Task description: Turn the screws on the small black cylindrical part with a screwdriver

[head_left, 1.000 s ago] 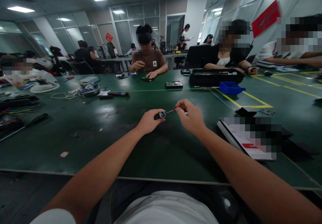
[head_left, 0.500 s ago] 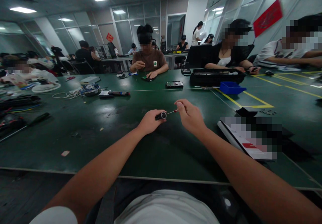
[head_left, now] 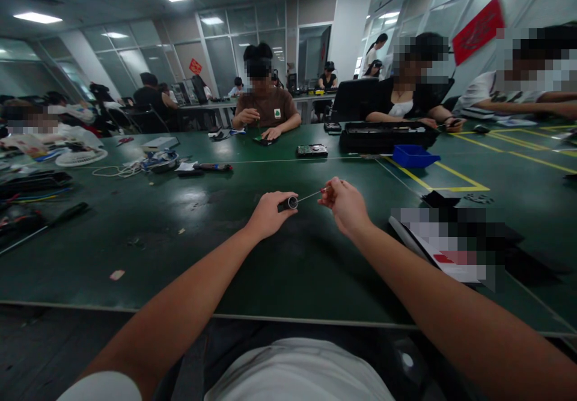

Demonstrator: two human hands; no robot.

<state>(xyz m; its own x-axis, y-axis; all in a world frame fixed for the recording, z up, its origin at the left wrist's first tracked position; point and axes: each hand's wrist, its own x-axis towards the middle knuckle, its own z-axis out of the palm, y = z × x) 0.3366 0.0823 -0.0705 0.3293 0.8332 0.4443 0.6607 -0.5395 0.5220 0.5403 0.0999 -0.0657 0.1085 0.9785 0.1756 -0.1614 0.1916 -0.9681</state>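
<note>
My left hand [head_left: 269, 213] is closed around a short black cylinder [head_left: 292, 202], whose round, light-rimmed end faces right. In the fingers of my right hand [head_left: 347, 204] is a thin screwdriver [head_left: 309, 196], pinched at its small red part. Its slim metal shaft slants down to the left and meets the cylinder's round end. Whether the tip sits inside or just touches cannot be made out. Both hands are above the green table [head_left: 288, 269], near its front edge.
A bare circuit-board drive [head_left: 312, 150], a long black casing [head_left: 387, 137] and a blue bin [head_left: 415, 156] stand farther back. Tools [head_left: 207, 168] and cables [head_left: 157, 160] lie left. Right are papers [head_left: 455, 257] and small loose parts [head_left: 479, 198]. A person [head_left: 265, 109] works opposite.
My right hand has drawn slightly right, away from the cylinder, and turned a little. More of the screwdriver's shaft shows between the hands. My left hand has barely moved.
</note>
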